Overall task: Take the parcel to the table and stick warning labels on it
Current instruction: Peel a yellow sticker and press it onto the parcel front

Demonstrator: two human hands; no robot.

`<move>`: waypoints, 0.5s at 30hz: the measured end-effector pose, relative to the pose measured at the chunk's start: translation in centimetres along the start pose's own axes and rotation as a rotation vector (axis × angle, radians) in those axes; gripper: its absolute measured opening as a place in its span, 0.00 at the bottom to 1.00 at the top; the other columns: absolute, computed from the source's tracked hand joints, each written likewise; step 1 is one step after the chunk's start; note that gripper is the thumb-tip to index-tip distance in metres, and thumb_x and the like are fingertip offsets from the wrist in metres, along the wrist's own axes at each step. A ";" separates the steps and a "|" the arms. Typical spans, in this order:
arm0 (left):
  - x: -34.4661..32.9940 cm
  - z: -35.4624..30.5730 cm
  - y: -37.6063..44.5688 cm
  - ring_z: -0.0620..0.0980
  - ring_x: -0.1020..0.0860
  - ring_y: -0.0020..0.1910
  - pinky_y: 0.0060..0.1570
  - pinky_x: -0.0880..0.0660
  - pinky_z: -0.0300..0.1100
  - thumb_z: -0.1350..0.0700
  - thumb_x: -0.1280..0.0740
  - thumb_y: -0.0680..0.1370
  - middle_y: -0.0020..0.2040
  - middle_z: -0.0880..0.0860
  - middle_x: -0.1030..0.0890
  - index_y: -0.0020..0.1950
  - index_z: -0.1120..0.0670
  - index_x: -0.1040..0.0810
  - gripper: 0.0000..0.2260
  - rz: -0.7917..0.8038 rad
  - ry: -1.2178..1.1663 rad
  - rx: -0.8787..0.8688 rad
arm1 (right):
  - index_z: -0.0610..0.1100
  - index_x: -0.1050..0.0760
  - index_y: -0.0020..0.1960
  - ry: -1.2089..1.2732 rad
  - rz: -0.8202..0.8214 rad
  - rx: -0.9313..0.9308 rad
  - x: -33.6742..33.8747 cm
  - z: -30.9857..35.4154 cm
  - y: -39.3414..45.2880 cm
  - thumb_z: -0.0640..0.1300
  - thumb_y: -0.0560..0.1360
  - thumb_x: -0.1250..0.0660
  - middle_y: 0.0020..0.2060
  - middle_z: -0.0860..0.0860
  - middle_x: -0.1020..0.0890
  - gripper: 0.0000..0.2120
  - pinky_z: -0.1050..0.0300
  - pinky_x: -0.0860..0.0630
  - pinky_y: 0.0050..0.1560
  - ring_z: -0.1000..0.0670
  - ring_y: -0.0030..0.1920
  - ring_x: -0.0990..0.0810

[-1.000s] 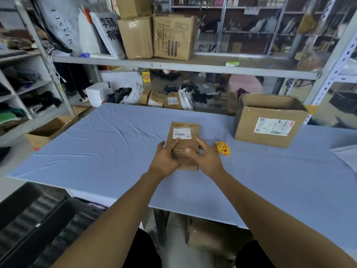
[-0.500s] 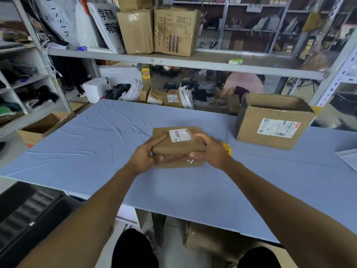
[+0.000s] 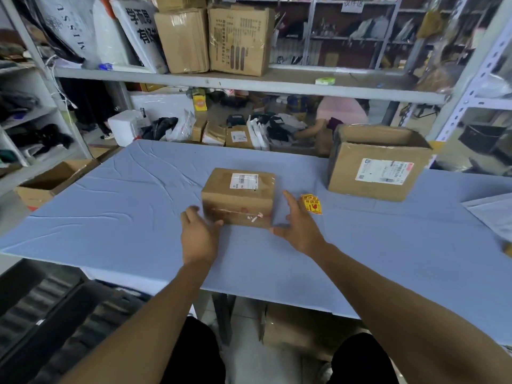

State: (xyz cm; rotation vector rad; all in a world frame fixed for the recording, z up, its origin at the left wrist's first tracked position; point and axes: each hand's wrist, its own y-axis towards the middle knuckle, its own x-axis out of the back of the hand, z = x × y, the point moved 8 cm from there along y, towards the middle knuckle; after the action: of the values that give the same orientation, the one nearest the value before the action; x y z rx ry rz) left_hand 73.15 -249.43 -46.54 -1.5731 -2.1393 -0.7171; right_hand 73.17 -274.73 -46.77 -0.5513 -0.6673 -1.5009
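Note:
A small brown cardboard parcel (image 3: pixel 239 196) rests flat on the blue table (image 3: pixel 124 217), a white shipping label on its top and taped seam facing me. My left hand (image 3: pixel 198 235) hovers just off its near-left corner, fingers apart, thumb close to the box. My right hand (image 3: pixel 299 224) is open beside its right side, not touching it. A small stack of yellow-and-red warning labels (image 3: pixel 311 203) lies on the table just beyond my right hand.
A bigger open cardboard box (image 3: pixel 376 167) with a shipping label stands at the table's far right. White sheets (image 3: pixel 491 214) lie at the right edge. Metal shelving with cartons (image 3: pixel 238 37) rises behind the table. An open carton (image 3: pixel 52 180) sits on the floor to the left.
Both hands turned the parcel, set it down flat on the table, then let go and drew back slightly to either side.

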 end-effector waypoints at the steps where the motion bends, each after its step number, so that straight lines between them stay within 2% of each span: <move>1: -0.9 -1.0 -1.6 0.66 0.22 0.53 0.53 0.26 0.54 0.58 0.31 0.76 0.61 0.62 0.26 0.64 0.61 0.28 0.18 0.024 0.073 -0.084 | 0.51 0.47 0.78 -0.037 -0.029 -0.012 0.7 -0.9 -0.8 0.50 0.69 0.24 0.75 0.44 0.39 0.46 0.43 0.25 0.62 0.40 0.67 0.27; 4: -5.9 -5.5 -5.5 0.63 0.21 0.49 0.46 0.28 0.47 0.59 0.33 0.77 0.51 0.62 0.20 0.49 0.61 0.20 0.06 0.251 0.226 -0.426 | 0.48 0.39 0.75 -0.113 -0.108 -0.070 3.6 -3.5 -2.8 0.50 0.71 0.26 0.69 0.43 0.32 0.38 0.46 0.25 0.60 0.40 0.62 0.25; 6: -9.4 -8.6 -6.3 0.63 0.22 0.48 0.43 0.30 0.46 0.58 0.33 0.77 0.47 0.62 0.20 0.44 0.61 0.21 0.06 0.369 0.229 -0.539 | 0.47 0.36 0.73 -0.135 -0.152 -0.149 5.4 -5.2 -3.5 0.50 0.71 0.27 0.64 0.42 0.29 0.34 0.48 0.26 0.59 0.40 0.60 0.25; 8: -12.3 -11.5 -6.2 0.63 0.22 0.49 0.45 0.31 0.47 0.58 0.34 0.78 0.46 0.63 0.20 0.46 0.62 0.21 0.07 0.395 0.210 -0.578 | 0.45 0.32 0.71 -0.140 -0.171 -0.213 6.5 -7.0 -3.7 0.49 0.73 0.30 0.63 0.42 0.27 0.28 0.49 0.27 0.60 0.40 0.61 0.24; 10: -15.2 -13.3 -5.5 0.63 0.23 0.51 0.51 0.31 0.49 0.58 0.35 0.78 0.49 0.64 0.20 0.52 0.63 0.22 0.09 0.393 0.209 -0.583 | 0.42 0.29 0.69 -0.136 -0.182 -0.234 7.3 -8.3 -3.3 0.47 0.76 0.33 0.64 0.42 0.24 0.23 0.51 0.29 0.62 0.41 0.63 0.24; 12: -17.5 -14.3 -4.2 0.62 0.23 0.54 0.55 0.30 0.50 0.58 0.36 0.77 0.52 0.63 0.21 0.57 0.62 0.22 0.11 0.362 0.205 -0.552 | 0.41 0.28 0.68 -0.128 -0.197 -0.251 7.8 -9.4 -2.3 0.46 0.78 0.36 0.64 0.41 0.23 0.21 0.52 0.30 0.63 0.41 0.64 0.24; 15: -20.1 -14.5 -1.7 0.62 0.25 0.58 0.60 0.30 0.49 0.58 0.35 0.77 0.56 0.63 0.23 0.60 0.61 0.23 0.13 0.291 0.187 -0.486 | 0.39 0.24 0.65 -0.131 -0.247 -0.266 8.5 -10.6 0.2 0.46 0.77 0.36 0.61 0.40 0.20 0.19 0.51 0.27 0.60 0.39 0.62 0.24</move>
State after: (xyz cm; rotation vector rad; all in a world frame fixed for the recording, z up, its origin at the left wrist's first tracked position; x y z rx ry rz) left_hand 77.64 -273.85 -47.07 -1.9116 -1.6291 -1.2900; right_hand 73.63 -288.23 -48.29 -0.7981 -0.6584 -1.8113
